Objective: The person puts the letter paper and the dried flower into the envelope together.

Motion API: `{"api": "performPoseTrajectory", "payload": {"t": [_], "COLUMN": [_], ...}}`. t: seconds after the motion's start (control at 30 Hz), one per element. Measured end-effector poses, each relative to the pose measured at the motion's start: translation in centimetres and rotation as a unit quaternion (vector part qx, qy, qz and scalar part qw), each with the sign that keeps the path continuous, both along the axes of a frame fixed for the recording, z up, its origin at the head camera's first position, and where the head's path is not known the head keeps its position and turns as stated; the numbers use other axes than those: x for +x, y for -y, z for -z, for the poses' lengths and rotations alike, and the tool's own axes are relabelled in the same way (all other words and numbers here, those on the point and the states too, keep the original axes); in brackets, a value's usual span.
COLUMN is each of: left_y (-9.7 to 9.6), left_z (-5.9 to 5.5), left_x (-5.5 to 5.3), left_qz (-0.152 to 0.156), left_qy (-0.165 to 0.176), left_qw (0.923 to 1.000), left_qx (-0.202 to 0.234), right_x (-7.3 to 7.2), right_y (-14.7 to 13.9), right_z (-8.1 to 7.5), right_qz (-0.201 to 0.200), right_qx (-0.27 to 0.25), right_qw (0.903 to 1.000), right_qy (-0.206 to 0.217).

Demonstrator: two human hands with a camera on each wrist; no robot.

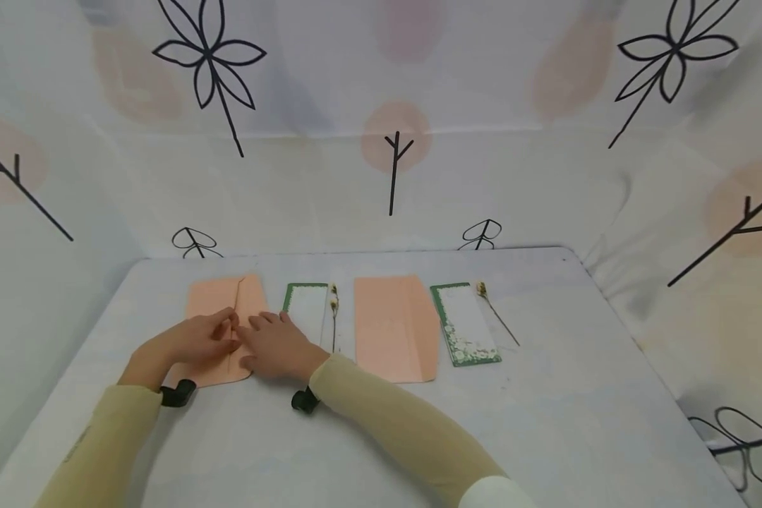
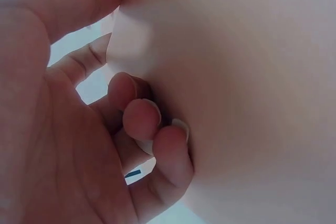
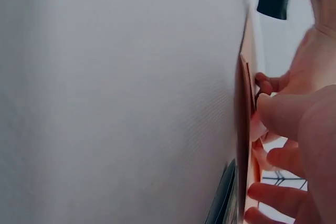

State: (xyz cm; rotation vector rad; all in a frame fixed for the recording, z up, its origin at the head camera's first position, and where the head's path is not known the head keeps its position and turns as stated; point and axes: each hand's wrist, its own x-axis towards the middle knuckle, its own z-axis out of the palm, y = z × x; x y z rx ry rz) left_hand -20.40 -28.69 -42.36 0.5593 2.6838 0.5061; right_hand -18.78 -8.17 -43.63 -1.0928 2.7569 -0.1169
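Left envelope (image 1: 212, 298) partly hidden (by hands (image 1: 197, 340) (image 1: 278, 347)), left card (image 1: 307, 307) covered below, left sleeve (image 1: 104, 441) cropped

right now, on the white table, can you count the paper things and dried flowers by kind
Peach-pink paper envelopes: 2
White rectangular cards with green floral borders: 2 visible; whether more lie stacked beneath, I cannot tell
Dried flower sprigs with thin stems: 2
Total: 6 visible
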Motion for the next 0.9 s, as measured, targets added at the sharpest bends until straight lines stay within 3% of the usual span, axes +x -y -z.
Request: {"api": "performPoseTrajectory", "payload": {"t": [0.2, 0.33, 0.53, 0.73, 0.9], "left_y": [0.0, 0.1, -0.2, -0.6, -0.8], "left_z": [0.3, 0.2, -0.2, -0.7, -0.9], "left_x": [-0.1, 0.0, 0.2, 0.4, 0.5], "left_qz": [0.001, -0.004, -0.013, -0.019, -0.019], "left_qy": [0.002, 0.0, 0.003, 0.011, 0.011], "left_qw": [1.0, 0.9999, 0.9996, 0.9995, 0.9995], "left_qx": [0.01, 0.014, 0.024, 0.021, 0.023], "right_x": [-0.6, -0.7, -1.1, -1.5, -1.2], "right_y": [-1.0, -1.9, -3.6, -5.5, -6.7], "right_z": [0.1, -0.6, -0.6, 0.1, -0.2], "right_qz": [-0.007, 0.042, 0.104, 0.155, 0.216], "right_qx": [-0.085, -0.159, -0.229, -0.268, -0.284], "right_qw": [0.9963, 0.9861, 0.9678, 0.9507, 0.9339], "right_qy": [-0.001, 0.021, 0.016, 0.022, 0.022]}}
